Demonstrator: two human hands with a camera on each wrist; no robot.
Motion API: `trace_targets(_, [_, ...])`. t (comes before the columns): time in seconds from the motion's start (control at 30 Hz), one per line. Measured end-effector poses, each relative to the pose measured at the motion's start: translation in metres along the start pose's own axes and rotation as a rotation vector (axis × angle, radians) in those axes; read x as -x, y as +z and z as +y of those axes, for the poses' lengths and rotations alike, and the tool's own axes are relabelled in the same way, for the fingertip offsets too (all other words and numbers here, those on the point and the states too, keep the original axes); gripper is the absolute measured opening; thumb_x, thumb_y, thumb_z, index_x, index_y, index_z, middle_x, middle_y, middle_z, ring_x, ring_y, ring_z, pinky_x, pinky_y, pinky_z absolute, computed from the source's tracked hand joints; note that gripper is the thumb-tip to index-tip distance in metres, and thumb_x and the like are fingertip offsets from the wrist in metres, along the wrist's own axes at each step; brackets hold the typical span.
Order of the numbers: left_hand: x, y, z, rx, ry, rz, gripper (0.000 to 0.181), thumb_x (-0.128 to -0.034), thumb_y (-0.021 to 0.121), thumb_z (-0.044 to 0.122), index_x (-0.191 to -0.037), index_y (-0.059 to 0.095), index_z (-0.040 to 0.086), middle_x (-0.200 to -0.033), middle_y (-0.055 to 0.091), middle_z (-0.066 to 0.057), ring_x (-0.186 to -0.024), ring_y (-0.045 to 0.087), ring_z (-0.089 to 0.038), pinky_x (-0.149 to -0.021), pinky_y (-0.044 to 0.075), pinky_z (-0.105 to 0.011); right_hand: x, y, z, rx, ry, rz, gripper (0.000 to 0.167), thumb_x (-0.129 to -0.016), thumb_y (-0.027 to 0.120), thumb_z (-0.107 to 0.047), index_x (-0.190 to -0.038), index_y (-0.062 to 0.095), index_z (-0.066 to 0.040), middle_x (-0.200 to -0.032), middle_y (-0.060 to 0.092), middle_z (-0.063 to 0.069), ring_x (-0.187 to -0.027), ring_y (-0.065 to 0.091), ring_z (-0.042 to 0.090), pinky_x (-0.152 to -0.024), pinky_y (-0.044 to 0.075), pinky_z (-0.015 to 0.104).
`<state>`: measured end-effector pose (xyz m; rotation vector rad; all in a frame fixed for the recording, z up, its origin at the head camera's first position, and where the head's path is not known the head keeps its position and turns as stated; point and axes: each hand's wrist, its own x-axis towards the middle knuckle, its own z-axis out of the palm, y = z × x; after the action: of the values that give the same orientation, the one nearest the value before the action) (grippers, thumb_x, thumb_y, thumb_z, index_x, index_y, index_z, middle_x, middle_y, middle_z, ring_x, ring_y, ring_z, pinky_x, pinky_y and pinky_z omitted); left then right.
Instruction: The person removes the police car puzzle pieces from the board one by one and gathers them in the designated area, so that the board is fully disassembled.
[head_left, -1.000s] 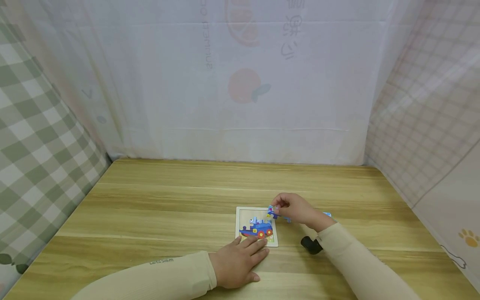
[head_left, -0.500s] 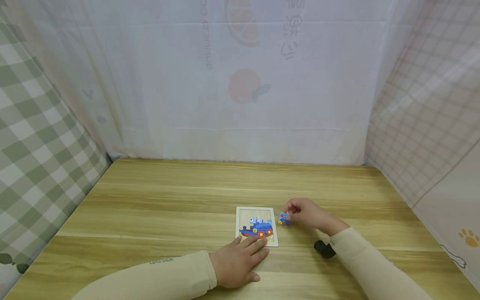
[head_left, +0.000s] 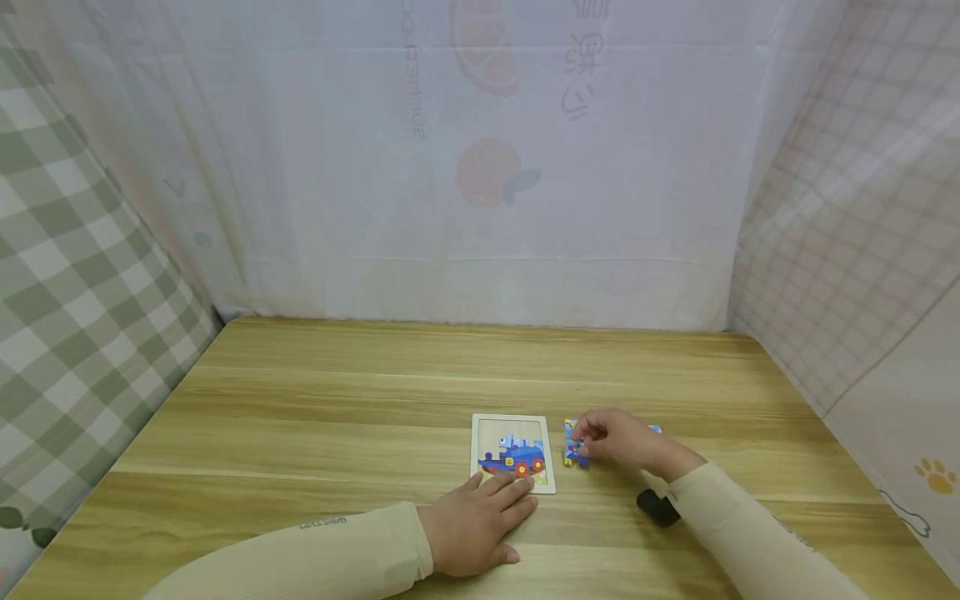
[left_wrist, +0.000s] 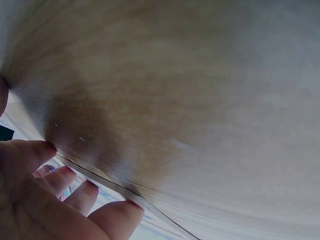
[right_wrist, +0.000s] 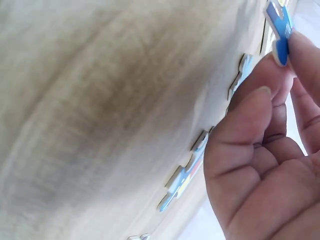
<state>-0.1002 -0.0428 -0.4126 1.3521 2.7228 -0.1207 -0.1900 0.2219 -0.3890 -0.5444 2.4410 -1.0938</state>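
Seemingly, the puzzle is only part done: in the head view, the lower part of a blue train picture point(head_left: 525, 452) is laid in the puzzle board point(head_left: 510, 416), set about midway between the left and right edges of the table point(head_left: 300, 375), while the strip toward the table's far edge is left unfilled. The board's near edge is covered by the left hand point(head_left: 483, 525), laid flat with fingers extended. Just beyond the board's right edge, a puzzle piece point(head_left: 572, 455) is pinched by the right hand point(head_left: 622, 440), reached in from the table's right side. In the left wrist view, straight fingers point(left_wrist: 122, 215) are seen at the board's edge. In the right wrist view, the piece is gripped between fingertips, and loose pieces point(right_wrist: 187, 175) are shown on the table; how many remain cannot be told.
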Motion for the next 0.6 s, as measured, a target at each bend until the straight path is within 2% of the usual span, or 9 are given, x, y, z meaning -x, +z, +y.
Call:
trace_targets(0.4, [0.0003, 0.0016, 0.0002, -0.004, 0.005, 0.010, 0.062, -0.0965, 0.044, 0.054, -0.149, 0.039, 0.022, -0.155, 0.032, 0.003, -0.141, 0.030, -0.017, -0.103, 0.041, -0.043, 0.0024, 0.0001, 0.0041, 0.015, -0.029, -0.036, 0.007, -0.088, 0.066, -0.002, -0.094, 0.065, 0.000, -0.074, 0.052, -0.001, -0.068, 0.046, 0.012, -0.061, 0.039, 0.023])
trace_targets(0.6, [0.0012, 0.0005, 0.0010, -0.005, 0.005, 0.016, 0.061, -0.0968, 0.045, 0.054, -0.148, 0.040, 0.021, -0.155, 0.032, 0.002, -0.141, 0.030, -0.017, -0.103, 0.041, -0.043, 0.0024, 0.0008, 0.0033, 0.033, -0.008, -0.030, 0.006, -0.085, 0.067, -0.001, -0.091, 0.064, -0.001, -0.071, 0.052, -0.002, -0.068, 0.046, 0.013, -0.060, 0.039, 0.024])
